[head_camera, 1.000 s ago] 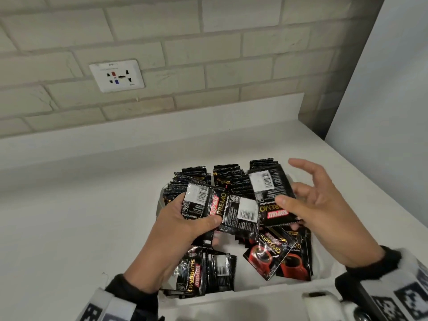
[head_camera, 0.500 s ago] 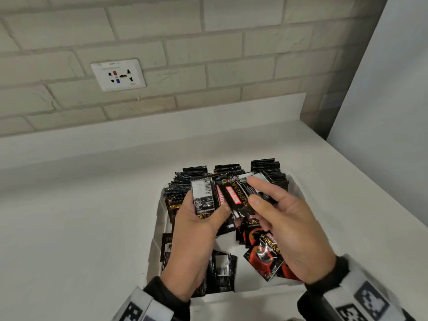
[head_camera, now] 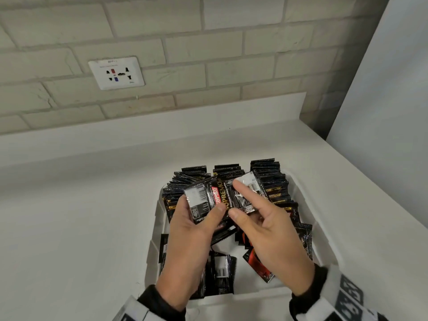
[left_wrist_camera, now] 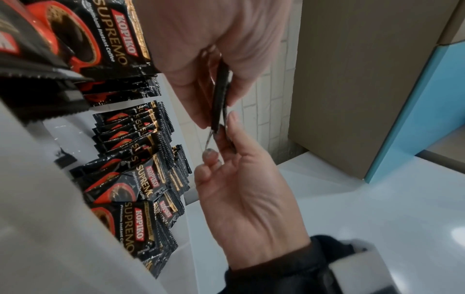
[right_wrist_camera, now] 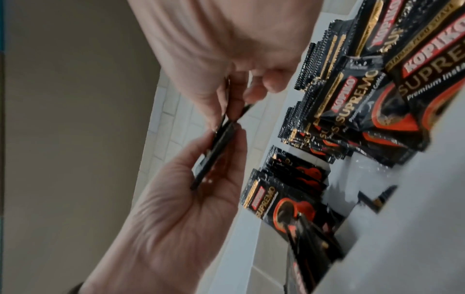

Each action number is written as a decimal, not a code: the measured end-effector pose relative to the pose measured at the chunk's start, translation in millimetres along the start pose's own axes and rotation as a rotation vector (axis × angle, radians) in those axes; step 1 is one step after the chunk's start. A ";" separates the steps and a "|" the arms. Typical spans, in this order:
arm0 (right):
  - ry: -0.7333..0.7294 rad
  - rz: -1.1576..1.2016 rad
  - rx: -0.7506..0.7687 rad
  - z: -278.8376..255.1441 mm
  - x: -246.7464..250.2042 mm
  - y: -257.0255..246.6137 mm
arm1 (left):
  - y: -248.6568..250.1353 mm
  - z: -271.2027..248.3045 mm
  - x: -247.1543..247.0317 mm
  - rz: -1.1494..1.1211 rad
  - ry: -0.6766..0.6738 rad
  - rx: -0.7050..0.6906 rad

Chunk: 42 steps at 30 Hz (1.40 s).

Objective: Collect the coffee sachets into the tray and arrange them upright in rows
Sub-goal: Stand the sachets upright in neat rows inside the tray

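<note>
A: Why are so many sachets lying flat at the near end of the tray (head_camera: 252, 295)?

B: Those loose sachets (head_camera: 223, 273) look like the ones waiting to be sorted. They lie face up or face down on the tray floor, some overlapping, which is no use for rows.

A: And the hands just above them?

B: The left hand (head_camera: 192, 237) has its grip clamped on a small bunch of sachets (head_camera: 208, 200), thumb on top and fingers underneath, holding them fanned. The right hand (head_camera: 273, 232) pinches the right end of that same bunch between thumb and forefinger, the other fingers loosely spread. My guess is they are being squared into one stack so they go in together.

A: Why hold them over the tray and not over the table (head_camera: 92, 228)?

B: Anything that slips falls back inside.

A: And beyond the hands?

B: Three upright rows (head_camera: 266, 177) stand edge-up at the far end, leaning on each other, so the bunch probably joins them next
</note>
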State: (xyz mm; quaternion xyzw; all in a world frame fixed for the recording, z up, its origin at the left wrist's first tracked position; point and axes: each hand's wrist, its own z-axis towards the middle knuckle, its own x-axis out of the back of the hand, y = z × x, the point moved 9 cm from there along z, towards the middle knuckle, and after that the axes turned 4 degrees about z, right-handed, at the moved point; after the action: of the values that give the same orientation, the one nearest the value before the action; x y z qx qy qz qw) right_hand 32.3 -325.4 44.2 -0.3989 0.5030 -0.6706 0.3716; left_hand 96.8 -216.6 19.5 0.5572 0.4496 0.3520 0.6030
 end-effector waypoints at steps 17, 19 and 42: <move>-0.154 -1.002 0.607 -15.0 -16.4 -21.0 | 5.4 -2.1 -0.8 0.098 -0.146 0.095; -0.143 -0.926 0.610 -11.9 -14.3 -20.9 | 7.0 -2.4 2.0 0.094 -0.157 0.099; -0.294 -0.377 -0.049 52.3 -27.7 -37.9 | 42.0 26.7 89.2 0.329 -0.100 0.094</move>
State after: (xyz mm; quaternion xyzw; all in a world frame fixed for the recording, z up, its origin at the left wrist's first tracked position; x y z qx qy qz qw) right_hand 87.4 -311.9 85.8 -0.5879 0.3764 -0.6505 0.2993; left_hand 156.0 -138.0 47.0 0.6676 0.3380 0.3963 0.5320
